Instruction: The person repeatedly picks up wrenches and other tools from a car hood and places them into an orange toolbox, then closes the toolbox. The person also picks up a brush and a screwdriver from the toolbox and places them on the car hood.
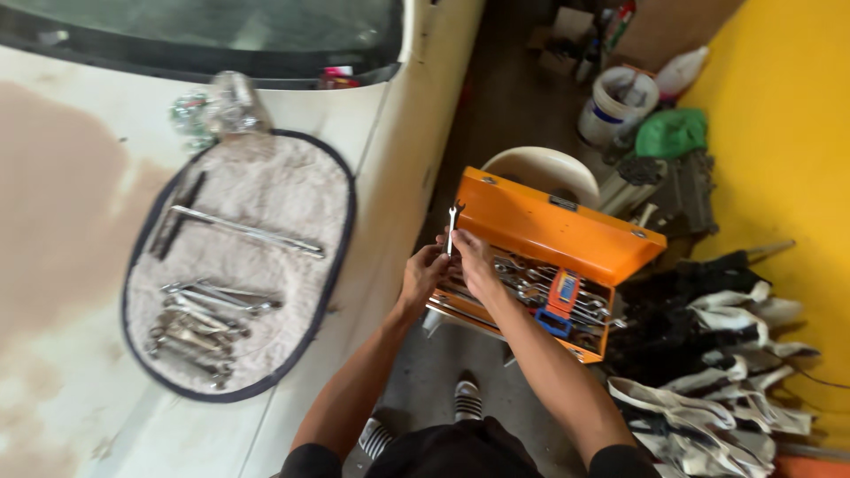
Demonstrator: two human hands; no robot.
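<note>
While right hand (472, 258) grips wrench (452, 226), toolbox (553, 232) open

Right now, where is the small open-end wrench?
In the head view the small open-end wrench stands upright near the centre, pinched between the left hand and right hand, just in front of the raised lid of the orange toolbox.
</note>
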